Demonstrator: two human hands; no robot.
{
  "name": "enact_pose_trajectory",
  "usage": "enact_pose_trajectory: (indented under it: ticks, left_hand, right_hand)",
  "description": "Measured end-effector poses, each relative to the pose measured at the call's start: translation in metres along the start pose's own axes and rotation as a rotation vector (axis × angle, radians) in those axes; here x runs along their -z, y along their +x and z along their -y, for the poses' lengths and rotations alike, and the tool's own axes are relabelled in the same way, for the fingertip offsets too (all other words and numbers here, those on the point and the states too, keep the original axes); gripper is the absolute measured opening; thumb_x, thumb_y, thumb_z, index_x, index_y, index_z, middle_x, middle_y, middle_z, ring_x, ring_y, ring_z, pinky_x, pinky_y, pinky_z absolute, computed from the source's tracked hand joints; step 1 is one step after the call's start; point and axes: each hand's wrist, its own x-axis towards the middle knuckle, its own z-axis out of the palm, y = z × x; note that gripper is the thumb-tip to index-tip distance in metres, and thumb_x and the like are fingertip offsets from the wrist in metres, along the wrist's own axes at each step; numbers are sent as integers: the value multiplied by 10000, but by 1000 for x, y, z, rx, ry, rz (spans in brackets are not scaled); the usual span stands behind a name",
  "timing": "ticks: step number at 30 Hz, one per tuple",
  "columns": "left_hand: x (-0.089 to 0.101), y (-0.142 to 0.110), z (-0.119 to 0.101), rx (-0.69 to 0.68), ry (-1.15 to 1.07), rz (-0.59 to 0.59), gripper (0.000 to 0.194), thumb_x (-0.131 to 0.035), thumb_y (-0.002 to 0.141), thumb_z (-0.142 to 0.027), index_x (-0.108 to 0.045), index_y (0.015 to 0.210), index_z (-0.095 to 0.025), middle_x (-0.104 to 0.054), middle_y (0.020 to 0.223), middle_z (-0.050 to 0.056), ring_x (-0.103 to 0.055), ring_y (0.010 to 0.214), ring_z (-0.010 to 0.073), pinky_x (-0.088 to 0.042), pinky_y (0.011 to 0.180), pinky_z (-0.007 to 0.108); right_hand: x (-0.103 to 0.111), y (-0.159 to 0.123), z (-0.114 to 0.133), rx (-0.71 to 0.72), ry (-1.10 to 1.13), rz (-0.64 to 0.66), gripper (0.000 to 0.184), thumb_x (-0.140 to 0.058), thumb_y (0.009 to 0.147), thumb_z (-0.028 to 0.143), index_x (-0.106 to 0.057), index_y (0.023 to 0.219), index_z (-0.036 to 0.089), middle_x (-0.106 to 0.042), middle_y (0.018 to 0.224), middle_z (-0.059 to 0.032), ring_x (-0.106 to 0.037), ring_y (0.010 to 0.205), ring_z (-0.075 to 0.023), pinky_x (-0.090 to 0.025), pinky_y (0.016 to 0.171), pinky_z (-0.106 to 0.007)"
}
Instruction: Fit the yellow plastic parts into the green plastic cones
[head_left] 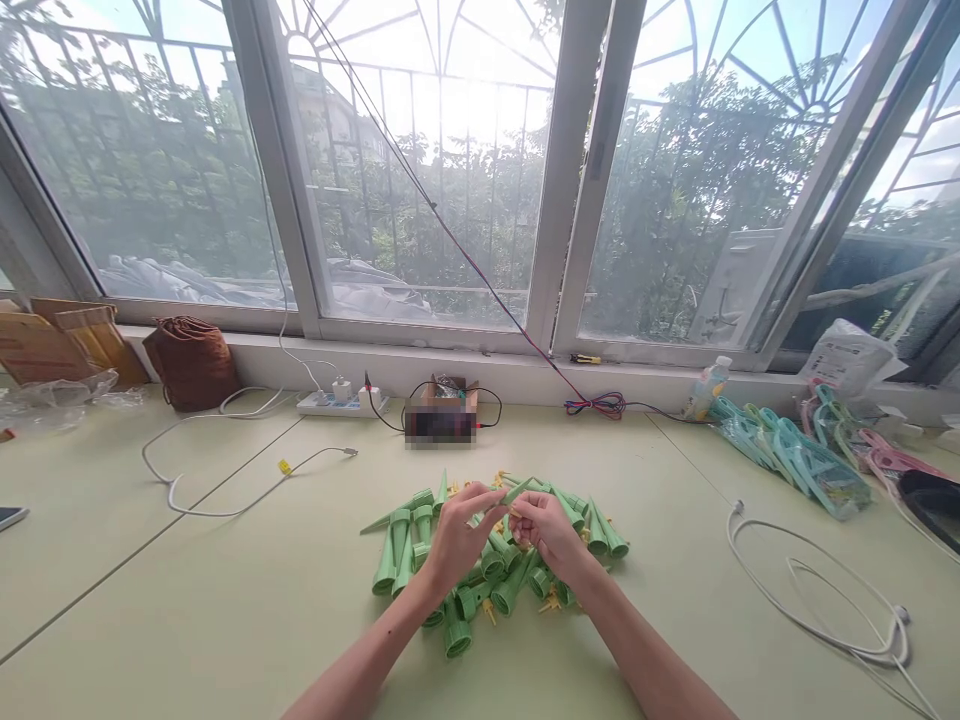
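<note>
Gripping a green cone (519,489) in my left hand (463,528) above the pile (457,638), right hand (551,525) closed on what looks like a yellow piece (514,513); this cone looks mid-handling, others lie loose, can't tell how many are done

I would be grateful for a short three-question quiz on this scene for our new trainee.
1. True or false: the left hand and the right hand are both over the pile of green cones.
2. What colour is the bag beside the cardboard? A) blue B) brown C) pink
3. Fill in the gap: small ____ pieces lie among the cones.
Key: 1 true; 2 B; 3 yellow.
</note>
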Motion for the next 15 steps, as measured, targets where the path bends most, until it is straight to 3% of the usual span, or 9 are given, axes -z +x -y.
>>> enact_pose_trajectory:
  ticks: [9,15]
  left_hand:
    - [2,4,-1,407,-333,11,312,-721,751,-437,-757,873,-153,-700,697,48,-648,650,180,-533,601,267]
    - [6,5,-3,488,-430,60,324,-737,739,-438,-740,851,-134,-675,643,29,-602,569,135,-462,521,220]
  right_hand:
    - [-4,-3,-6,295,-378,-109,334,-645,807,482,-566,662,191,-594,556,-14,-497,442,-139,-346,441,-266]
    - [-5,-8,-3,495,-610,-120,318,-589,879,435,-554,660,206,-556,578,-4,-450,488,-133,-320,500,-277]
